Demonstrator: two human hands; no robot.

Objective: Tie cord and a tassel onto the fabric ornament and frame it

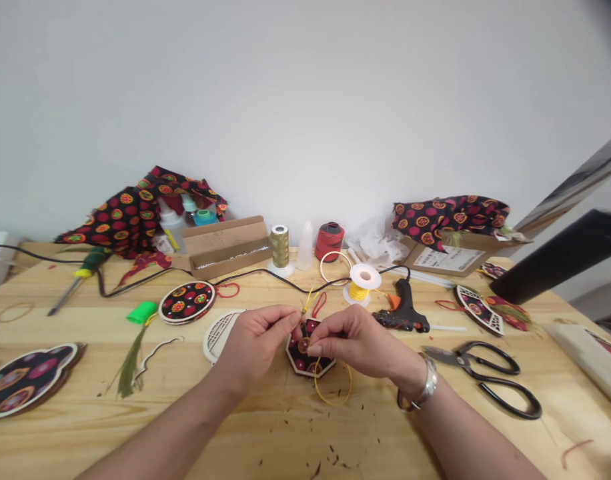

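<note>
Over the middle of the table, my left hand [260,337] pinches yellow cord between thumb and fingers, its short end sticking up above a small knot. My right hand [358,340], wearing a silver bracelet, is closed with thumb and fingertips together on the same cord. A loop of the yellow cord [351,387] hangs below my right fingers. Behind and below both hands lies an eight-sided ornament [300,365] with a pale rim, dark patterned fabric and a red loop [319,304]. My hands cover part of it. A round pale lattice frame [215,337] is partly behind my left hand.
Black-handled scissors [510,400] lie at right, below a glue gun [408,307]. A yellow cord spool [359,291] stands behind my hands. At left are a green tassel [130,367], a round ornament [187,302] and a screwdriver [68,293]. A black cable [255,271] crosses the back.
</note>
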